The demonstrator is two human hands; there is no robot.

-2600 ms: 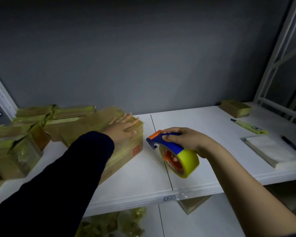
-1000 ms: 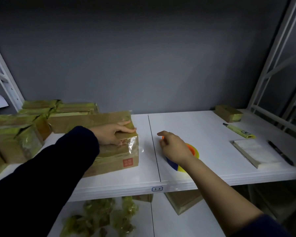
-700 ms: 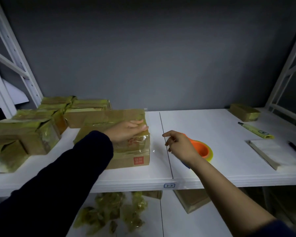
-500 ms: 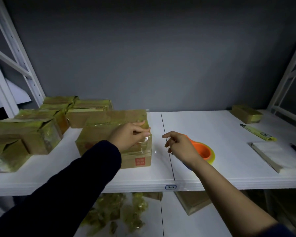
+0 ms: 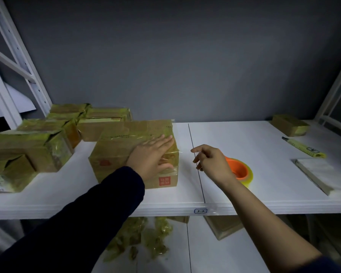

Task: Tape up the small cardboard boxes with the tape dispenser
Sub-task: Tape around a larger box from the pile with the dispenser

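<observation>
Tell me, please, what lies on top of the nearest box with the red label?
The left hand lies flat on the box, pressing shiny tape over its right edge. The box top under the palm is covered, so I cannot see it.

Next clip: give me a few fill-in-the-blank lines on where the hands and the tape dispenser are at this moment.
1. The hand pressing flat on the cardboard box is the ____ one.
2. The right hand hovers above the shelf and holds ____.
3. The tape dispenser lies on the shelf just behind the right hand; its core is coloured ____.
4. The label on the shelf's front edge reads ____.

Missing words: left; nothing; orange; 3-2.
</observation>
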